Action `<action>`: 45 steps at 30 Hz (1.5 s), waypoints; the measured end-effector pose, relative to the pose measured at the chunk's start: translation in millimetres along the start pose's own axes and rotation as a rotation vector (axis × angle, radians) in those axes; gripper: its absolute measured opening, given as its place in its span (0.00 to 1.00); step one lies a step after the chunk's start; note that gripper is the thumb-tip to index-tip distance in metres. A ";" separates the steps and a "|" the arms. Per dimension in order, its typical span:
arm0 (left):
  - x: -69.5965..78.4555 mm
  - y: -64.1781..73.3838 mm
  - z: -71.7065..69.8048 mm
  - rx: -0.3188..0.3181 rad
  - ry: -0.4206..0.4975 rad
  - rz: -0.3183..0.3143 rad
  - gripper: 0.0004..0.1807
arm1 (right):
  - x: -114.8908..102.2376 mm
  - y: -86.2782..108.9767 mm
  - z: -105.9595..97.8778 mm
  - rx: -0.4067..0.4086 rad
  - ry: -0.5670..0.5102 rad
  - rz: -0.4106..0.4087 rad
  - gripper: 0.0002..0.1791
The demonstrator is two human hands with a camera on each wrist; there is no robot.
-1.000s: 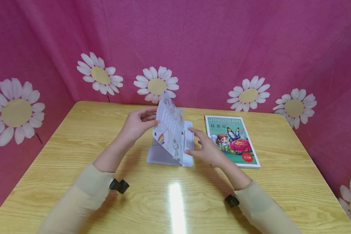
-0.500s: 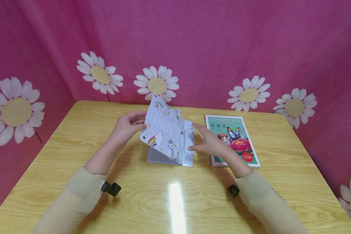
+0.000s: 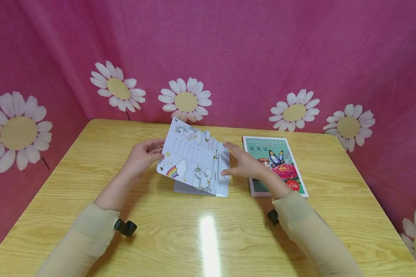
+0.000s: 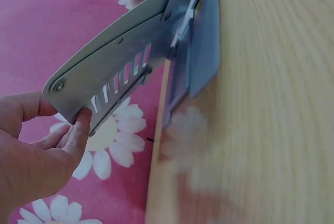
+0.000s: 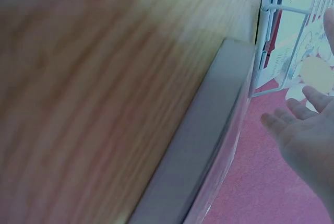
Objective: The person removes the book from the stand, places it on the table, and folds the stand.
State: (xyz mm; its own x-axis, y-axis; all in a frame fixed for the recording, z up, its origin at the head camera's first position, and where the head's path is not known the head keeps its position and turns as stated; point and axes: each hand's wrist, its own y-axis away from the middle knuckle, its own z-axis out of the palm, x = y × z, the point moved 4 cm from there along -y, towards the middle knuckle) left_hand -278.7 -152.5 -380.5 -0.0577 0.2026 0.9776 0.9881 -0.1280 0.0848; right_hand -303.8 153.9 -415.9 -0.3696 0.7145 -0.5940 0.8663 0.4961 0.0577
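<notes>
A white book stand [image 3: 188,152] printed with unicorns and a rainbow stands at the middle of the table, its slotted back panel tilted up from a flat base. My left hand [image 3: 140,158] pinches the panel's left edge between thumb and fingers; the left wrist view shows the panel's grey rear [image 4: 112,70] and a hinge near the base. At the stand's right side, beside its ledge and wire page holder [image 5: 295,51], hovers my right hand [image 3: 247,164] with spread, relaxed fingers. In the right wrist view those fingers are apart from the wire.
A green-covered children's book [image 3: 280,154] lies flat right of the stand, partly beneath my right forearm. The wooden table [image 3: 152,238] meets a pink curtain [image 3: 235,69] with daisies at its back and sides. Black wrist cameras [image 3: 126,227] hang from both sleeves.
My left hand has moved left and lower, swinging the stand's panel down leftward so its printed front shows more. The right hand stays near the ledge with only small shifts. The book has not moved.
</notes>
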 end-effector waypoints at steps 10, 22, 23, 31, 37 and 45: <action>-21.7 -0.2 -7.9 0.006 -0.040 -0.073 0.29 | 3.5 -7.1 3.0 -0.055 -0.015 -0.043 0.57; -41.6 -2.5 -9.1 -0.004 -0.073 -0.111 0.29 | 9.9 -9.4 10.0 -0.118 -0.040 0.025 0.64; -43.3 -2.9 -9.2 -0.005 -0.077 -0.118 0.29 | 10.5 -9.6 10.2 -0.119 -0.044 0.029 0.65; -55.2 -4.8 -8.8 -0.015 -0.101 -0.139 0.30 | 13.8 -11.0 10.5 -0.117 -0.031 0.045 0.67; -61.2 -6.2 -7.5 -0.042 -0.124 -0.143 0.31 | 15.9 -12.6 10.9 -0.123 -0.013 0.060 0.67; -64.0 -7.5 -8.0 -0.065 -0.168 -0.152 0.31 | 18.3 -14.3 12.5 -0.121 -0.015 0.063 0.66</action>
State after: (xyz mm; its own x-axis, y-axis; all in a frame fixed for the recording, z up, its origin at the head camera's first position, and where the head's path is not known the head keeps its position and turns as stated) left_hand -283.6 -172.4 -442.2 -0.1757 0.3822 0.9072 0.9584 -0.1443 0.2464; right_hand -318.8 153.8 -437.7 -0.3102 0.7390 -0.5980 0.8403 0.5074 0.1911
